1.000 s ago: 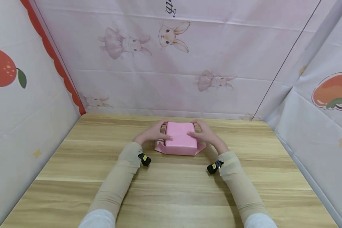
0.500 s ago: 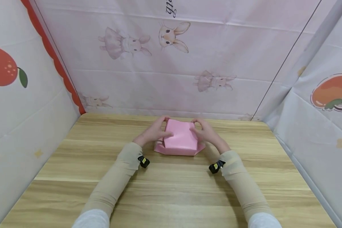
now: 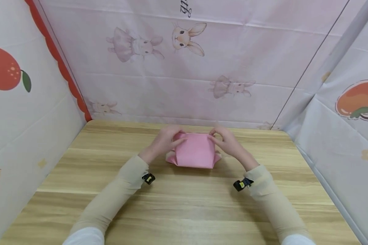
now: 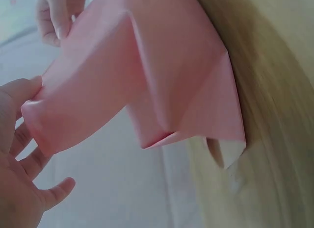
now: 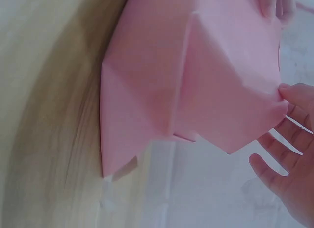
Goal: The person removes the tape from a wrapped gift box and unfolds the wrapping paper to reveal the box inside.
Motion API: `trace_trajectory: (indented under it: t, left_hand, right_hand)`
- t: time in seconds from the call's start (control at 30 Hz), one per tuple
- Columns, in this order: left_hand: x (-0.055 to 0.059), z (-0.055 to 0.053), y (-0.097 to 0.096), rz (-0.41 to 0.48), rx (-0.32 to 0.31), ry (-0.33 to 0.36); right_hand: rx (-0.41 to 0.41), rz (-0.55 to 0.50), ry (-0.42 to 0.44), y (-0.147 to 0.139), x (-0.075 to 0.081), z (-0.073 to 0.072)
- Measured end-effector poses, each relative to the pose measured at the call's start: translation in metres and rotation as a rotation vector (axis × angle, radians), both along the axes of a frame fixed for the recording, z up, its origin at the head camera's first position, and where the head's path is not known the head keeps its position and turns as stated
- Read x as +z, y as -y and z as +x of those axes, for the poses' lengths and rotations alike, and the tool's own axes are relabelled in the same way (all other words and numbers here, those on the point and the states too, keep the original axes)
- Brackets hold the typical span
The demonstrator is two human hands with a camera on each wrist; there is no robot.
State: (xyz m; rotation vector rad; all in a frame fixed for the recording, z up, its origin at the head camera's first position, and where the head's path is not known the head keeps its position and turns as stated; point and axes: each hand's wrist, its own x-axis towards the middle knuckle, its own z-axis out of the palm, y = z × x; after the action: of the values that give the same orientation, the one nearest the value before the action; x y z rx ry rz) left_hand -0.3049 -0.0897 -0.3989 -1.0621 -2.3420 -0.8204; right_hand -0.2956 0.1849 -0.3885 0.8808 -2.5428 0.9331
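Note:
Pink wrapping paper, folded into a box-like shape, stands at the far middle of the table in the head view. Its upper flap is raised, with a corner in each hand. My left hand pinches the flap's left corner, thumb on top and fingers underneath. At the opposite corner, my right hand pinches in the same way. The left wrist view shows creased pink paper rising off the table, its pale inner side showing at the lower fold. Folded side ends stick out low. Whatever the paper encloses is hidden.
The wooden table carries the paper close to its far edge. Behind it stands a pink cloth wall with printed rabbits. White printed cloths close off both sides.
The pink paper's upper flap has come up off the flat top, and its front now shows as one tall face. Both hands have shifted to the flap's far corners, wrists wider apart.

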Motion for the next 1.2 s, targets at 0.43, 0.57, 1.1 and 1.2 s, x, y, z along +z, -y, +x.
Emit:
trace_trajectory:
  t: [0.43, 0.57, 1.1, 1.2]
  left_hand:
    - [0.018, 0.055, 0.019, -0.214, -0.108, -0.380]
    - [0.018, 0.075, 0.025, -0.266, -0.139, -0.455]
    - [-0.014, 0.149, 0.037, -0.533, -0.193, -0.237]
    - [-0.021, 0.157, 0.035, -0.609, -0.187, -0.108]
  right_hand:
    - [0.168, 0.183, -0.309, -0.016, 0.019, 0.065]
    - [0.156, 0.261, -0.346, -0.020, 0.017, 0.091]
    - [0.237, 0.467, -0.164, -0.016, -0.027, 0.154]
    - [0.276, 0.471, -0.084, -0.012, -0.036, 0.158]
